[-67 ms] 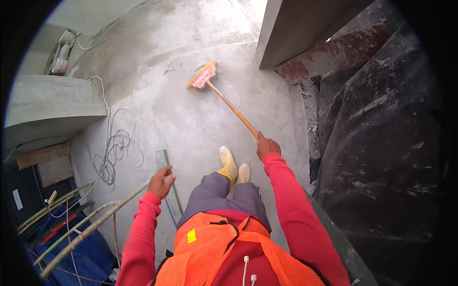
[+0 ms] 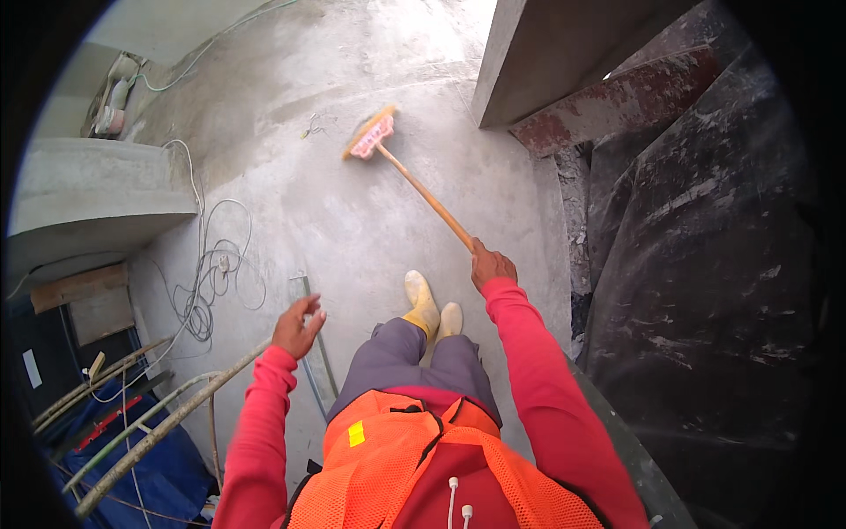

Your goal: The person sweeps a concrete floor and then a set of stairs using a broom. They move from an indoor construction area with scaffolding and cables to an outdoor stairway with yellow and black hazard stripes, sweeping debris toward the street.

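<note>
Beyond the yellow boots (image 2: pixel 422 298), at far centre, is a push broom (image 2: pixel 374 137). The right hand (image 2: pixel 493 264) grips the near visible end of its wooden handle (image 2: pixel 429 201), a suitable hold; the left hand (image 2: pixel 298 327) is open, empty. The broom is probably light and stiff.

Pink-and-yellow broom head (image 2: pixel 374 138); orange vest (image 2: pixel 366 472)

Cables (image 2: pixel 201 328) left; broom (image 2: pixel 423 193) ahead; sheet (image 2: pixel 705 291) right

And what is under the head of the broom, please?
Grey concrete floor shows around the broom head; whatever lies directly beneath it is covered and cannot be seen.
</note>
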Tool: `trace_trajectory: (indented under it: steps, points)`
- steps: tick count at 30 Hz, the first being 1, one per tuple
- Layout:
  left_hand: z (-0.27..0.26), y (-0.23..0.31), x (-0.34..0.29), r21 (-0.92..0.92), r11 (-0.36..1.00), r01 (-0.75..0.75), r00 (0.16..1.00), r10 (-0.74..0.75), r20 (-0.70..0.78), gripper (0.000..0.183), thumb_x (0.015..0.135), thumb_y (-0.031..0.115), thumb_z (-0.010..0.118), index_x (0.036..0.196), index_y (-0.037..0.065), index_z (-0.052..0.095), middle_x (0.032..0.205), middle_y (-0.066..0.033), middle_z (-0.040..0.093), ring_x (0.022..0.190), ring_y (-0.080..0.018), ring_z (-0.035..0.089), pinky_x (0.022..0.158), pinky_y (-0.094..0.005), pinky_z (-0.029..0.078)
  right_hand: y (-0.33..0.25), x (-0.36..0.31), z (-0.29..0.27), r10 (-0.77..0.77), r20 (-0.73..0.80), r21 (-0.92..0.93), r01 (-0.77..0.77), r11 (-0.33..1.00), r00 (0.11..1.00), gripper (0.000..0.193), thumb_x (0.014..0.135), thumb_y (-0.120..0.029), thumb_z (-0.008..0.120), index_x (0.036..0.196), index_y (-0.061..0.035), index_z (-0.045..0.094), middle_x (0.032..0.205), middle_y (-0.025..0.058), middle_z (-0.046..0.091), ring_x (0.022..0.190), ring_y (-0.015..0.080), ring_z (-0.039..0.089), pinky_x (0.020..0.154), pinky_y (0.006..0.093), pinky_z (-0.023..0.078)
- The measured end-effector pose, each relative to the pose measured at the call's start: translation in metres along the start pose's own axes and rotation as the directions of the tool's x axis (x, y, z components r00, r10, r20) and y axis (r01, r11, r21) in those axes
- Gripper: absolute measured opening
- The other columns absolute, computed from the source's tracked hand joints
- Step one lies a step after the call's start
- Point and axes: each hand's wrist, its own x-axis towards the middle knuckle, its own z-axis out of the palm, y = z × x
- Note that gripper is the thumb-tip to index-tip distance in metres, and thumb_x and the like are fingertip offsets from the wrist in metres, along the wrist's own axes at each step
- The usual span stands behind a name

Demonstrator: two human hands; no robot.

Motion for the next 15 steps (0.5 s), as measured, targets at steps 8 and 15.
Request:
trace_trajectory:
  steps: [8, 15]
  points:
    - [-0.015, -0.077, -0.015, 0.003, 0.965, 0.261, 0.962, -0.26, -0.085, 0.046, 0.092, 0.032, 0.069, 0.127, 0.002, 0.062, 0.107, -0.0183, 0.071, 0.101, -0.0285, 0.069, 0.091, -0.0372, 0.054, 0.084, -0.116, -0.048, 0.055, 0.063, 0.02, -0.056, 0.998, 0.996, 0.05, 0.099, -0.028, 0.056, 0.148, -0.0257, 0.046, 0.104, 0.0235, 0.071, 0.098, 0.045, 0.067, 0.086, 0.0555, 0.051]
    - [0.031, -0.125, -0.129, 0.058, 0.59, 0.805, 0.577, -0.803, 0.149, 0.052, 0.088, 0.039, 0.072, 0.123, 0.002, 0.065, 0.11, -0.0195, 0.072, 0.104, -0.0303, 0.069, 0.093, -0.0395, 0.053, 0.185, -0.048, -0.064, 0.166, 0.162, -0.115, -0.148, 0.982, 0.973, 0.049, 0.099, -0.029, 0.056, 0.147, -0.0254, 0.048, 0.1, 0.0242, 0.071, 0.093, 0.047, 0.067, 0.084, 0.0572, 0.052]
